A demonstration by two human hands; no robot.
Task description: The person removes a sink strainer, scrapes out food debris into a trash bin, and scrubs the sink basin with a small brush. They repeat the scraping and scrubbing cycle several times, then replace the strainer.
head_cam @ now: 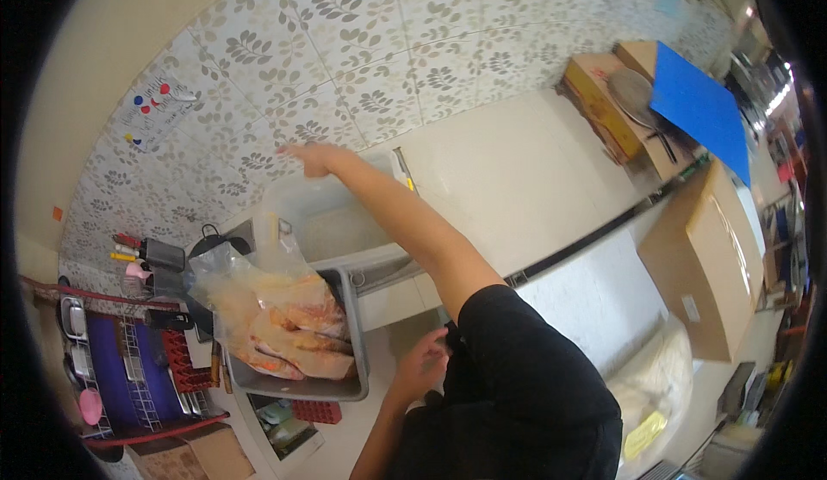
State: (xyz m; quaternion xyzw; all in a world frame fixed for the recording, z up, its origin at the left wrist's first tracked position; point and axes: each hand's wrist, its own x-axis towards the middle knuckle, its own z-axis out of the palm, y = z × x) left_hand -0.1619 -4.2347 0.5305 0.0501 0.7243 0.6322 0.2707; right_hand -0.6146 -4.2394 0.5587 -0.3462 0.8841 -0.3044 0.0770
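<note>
My right arm stretches over a translucent plastic tub (342, 222) by the tiled wall. My right hand (318, 159), blurred, is above that tub's far left side, close to the wall, and its grip is unclear. Lower down, my left hand (420, 365) is held near my body with loosely bent, parted fingers and nothing in it. To its left is a grey plastic bin (360, 351). Inside lies a clear plastic bag (236, 299), its upper part spilling over the rim, with orange-tinted raw fish or meat pieces (316, 341).
A knife holder (163, 254) and a black wok (219, 242) stand left by the wall. Red-edged wire shelving (136, 377) is at lower left. Along the counter (510, 150), cardboard boxes (704, 267), a round pan (630, 96) and a blue panel (701, 109) sit at right.
</note>
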